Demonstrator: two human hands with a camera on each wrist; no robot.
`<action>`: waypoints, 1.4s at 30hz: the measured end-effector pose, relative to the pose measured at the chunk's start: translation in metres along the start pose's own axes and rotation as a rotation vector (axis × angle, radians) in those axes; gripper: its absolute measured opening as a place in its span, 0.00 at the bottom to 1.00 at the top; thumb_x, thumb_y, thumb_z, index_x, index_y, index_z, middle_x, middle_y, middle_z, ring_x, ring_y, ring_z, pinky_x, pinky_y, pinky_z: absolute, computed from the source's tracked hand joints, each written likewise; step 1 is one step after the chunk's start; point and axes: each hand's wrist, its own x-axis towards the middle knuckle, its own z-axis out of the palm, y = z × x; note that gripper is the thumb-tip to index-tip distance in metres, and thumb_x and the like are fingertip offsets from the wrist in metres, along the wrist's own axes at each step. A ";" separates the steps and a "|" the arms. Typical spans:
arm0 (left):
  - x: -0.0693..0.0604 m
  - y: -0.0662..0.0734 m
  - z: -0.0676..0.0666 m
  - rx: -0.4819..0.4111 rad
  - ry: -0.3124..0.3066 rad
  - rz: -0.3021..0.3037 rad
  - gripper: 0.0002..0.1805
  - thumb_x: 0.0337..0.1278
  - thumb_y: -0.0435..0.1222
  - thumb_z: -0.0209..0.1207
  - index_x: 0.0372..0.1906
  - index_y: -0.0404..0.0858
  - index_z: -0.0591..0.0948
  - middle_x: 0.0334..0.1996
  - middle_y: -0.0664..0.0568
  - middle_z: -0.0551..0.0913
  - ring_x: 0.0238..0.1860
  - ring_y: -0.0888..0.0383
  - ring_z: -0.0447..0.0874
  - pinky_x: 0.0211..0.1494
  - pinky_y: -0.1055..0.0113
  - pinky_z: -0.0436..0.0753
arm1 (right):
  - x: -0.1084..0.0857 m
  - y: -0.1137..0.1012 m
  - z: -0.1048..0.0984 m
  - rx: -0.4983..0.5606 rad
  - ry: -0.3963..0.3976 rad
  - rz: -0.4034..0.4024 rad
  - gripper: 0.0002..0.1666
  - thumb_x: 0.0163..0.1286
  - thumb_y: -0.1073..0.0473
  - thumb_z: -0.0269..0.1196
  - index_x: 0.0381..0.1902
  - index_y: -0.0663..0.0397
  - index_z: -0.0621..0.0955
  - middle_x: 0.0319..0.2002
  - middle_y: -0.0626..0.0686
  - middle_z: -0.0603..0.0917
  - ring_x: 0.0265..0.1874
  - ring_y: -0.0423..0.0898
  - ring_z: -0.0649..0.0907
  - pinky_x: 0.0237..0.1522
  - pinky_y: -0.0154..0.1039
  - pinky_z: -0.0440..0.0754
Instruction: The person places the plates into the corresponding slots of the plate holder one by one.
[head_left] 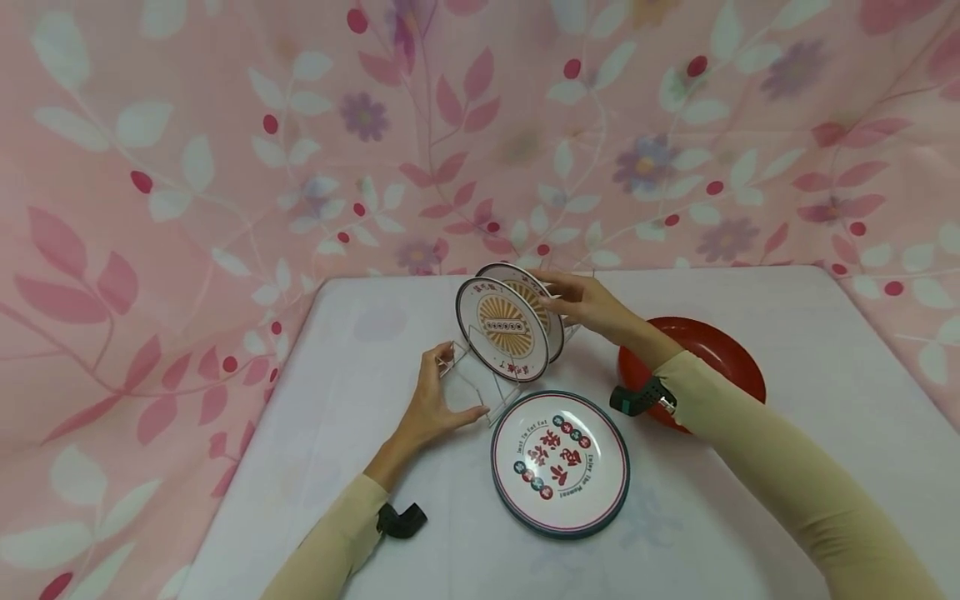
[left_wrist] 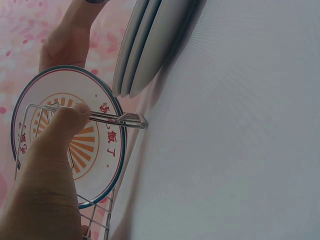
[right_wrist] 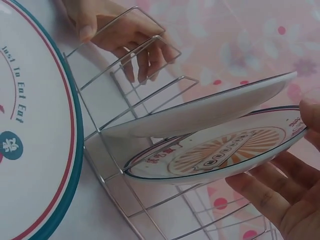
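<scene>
My left hand grips the near left end of a metal wire dish rack, with thumb and fingers spread across its frame. In the rack stands a white plate with a dark rim and an orange sunburst pattern. Behind it, a matching second plate tilts between the wires. My right hand holds that second plate by its upper right edge, thumb on one face and fingers on the other. In the right wrist view, the two plates lean apart and their lower edges sit among the wires.
In front of the rack lies a stack of white plates with blue-green rims and red lettering. A large red bowl stands to the right, partly under my right forearm. The white table meets a pink floral curtain behind.
</scene>
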 end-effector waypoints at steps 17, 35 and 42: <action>-0.003 -0.004 -0.004 0.015 -0.001 0.009 0.62 0.31 0.45 0.78 0.72 0.33 0.52 0.61 0.31 0.63 0.63 0.39 0.66 0.67 0.45 0.69 | -0.118 0.048 0.012 0.086 0.091 -0.027 0.27 0.74 0.60 0.56 0.70 0.55 0.69 0.65 0.64 0.75 0.61 0.44 0.79 0.55 0.32 0.80; -0.003 -0.005 -0.002 -0.002 0.001 0.010 0.62 0.32 0.46 0.78 0.71 0.31 0.53 0.60 0.31 0.63 0.63 0.39 0.65 0.66 0.45 0.68 | -0.146 0.084 0.054 -0.053 0.039 0.192 0.31 0.68 0.58 0.64 0.66 0.62 0.72 0.59 0.63 0.79 0.47 0.52 0.81 0.44 0.28 0.82; -0.004 -0.003 -0.003 -0.005 -0.003 -0.006 0.62 0.32 0.47 0.77 0.72 0.32 0.52 0.60 0.31 0.63 0.64 0.40 0.65 0.67 0.45 0.68 | -0.145 0.084 0.054 -0.102 0.052 0.196 0.28 0.69 0.60 0.63 0.65 0.61 0.74 0.58 0.61 0.80 0.47 0.49 0.80 0.45 0.27 0.81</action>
